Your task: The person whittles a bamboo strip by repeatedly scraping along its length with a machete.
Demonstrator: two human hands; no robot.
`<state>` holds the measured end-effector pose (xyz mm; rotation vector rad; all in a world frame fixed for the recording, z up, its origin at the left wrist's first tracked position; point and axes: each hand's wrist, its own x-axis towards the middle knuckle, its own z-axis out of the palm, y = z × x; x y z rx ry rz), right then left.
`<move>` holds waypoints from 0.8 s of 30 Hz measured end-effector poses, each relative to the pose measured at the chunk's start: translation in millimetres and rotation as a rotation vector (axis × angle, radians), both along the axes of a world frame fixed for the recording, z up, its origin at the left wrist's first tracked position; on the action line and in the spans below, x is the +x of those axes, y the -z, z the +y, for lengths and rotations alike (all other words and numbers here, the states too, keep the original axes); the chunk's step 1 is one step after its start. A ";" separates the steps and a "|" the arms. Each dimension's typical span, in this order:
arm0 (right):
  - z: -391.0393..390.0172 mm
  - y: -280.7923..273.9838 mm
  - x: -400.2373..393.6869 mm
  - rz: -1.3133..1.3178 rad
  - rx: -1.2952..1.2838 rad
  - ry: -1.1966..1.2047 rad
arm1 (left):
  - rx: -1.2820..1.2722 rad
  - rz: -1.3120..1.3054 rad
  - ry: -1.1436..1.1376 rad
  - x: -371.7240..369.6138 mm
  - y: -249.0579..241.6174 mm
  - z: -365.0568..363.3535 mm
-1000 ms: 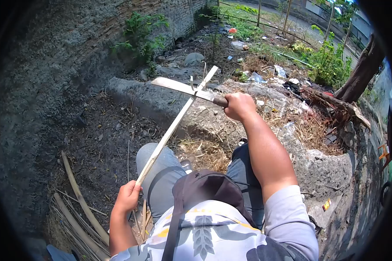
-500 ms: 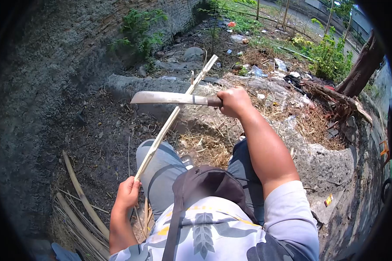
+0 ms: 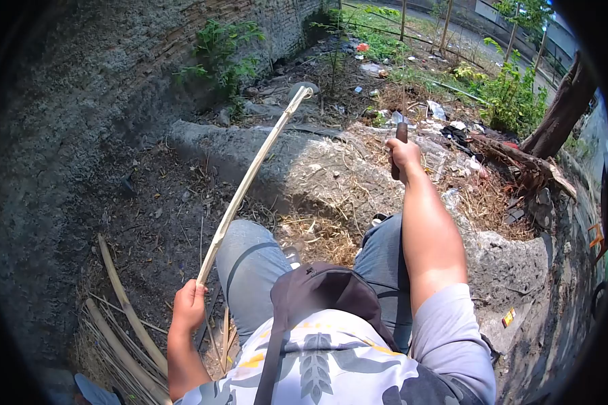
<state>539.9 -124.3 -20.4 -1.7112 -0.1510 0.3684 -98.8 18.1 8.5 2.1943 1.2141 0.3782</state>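
Note:
A long pale strip of split wood or bamboo (image 3: 248, 181) slants up and away from my left hand (image 3: 188, 307), whose fingers are wrapped round its lower end. Its far end is frayed and reaches over the low stone ledge. My right hand (image 3: 405, 158) grips the dark handle of a machete (image 3: 401, 131), held out in front at the right. The blade points away and is seen almost edge-on, so it shows only as a thin line. Strip and machete are well apart.
Cut curved stalks (image 3: 132, 307) lie on the ground at the left. A rough wall (image 3: 54, 155) rises along the left side. Ahead is a low stone ledge (image 3: 236, 148), with litter and dry grass beyond. A leaning tree trunk (image 3: 561, 108) stands at the right.
My right hand has lifted the machete off the strip, moved right, and turned the blade from pointing left to pointing away. The strip has swung a little left and stands clear of the blade.

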 end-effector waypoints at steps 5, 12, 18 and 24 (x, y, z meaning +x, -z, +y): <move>15.2 -34.0 -42.6 -0.227 -0.052 -0.438 | 0.037 0.013 0.044 25.0 -6.0 -2.6; 27.9 -83.7 -124.5 -1.202 -0.692 -0.814 | 0.142 -0.028 0.058 49.2 -10.4 -9.5; 14.7 -71.1 -90.6 -0.789 -0.712 -0.614 | 0.039 0.009 0.118 1.1 -25.4 -14.1; 24.5 -74.1 -115.0 -0.952 -0.802 -0.655 | -0.032 -0.047 0.108 7.0 -8.9 -17.1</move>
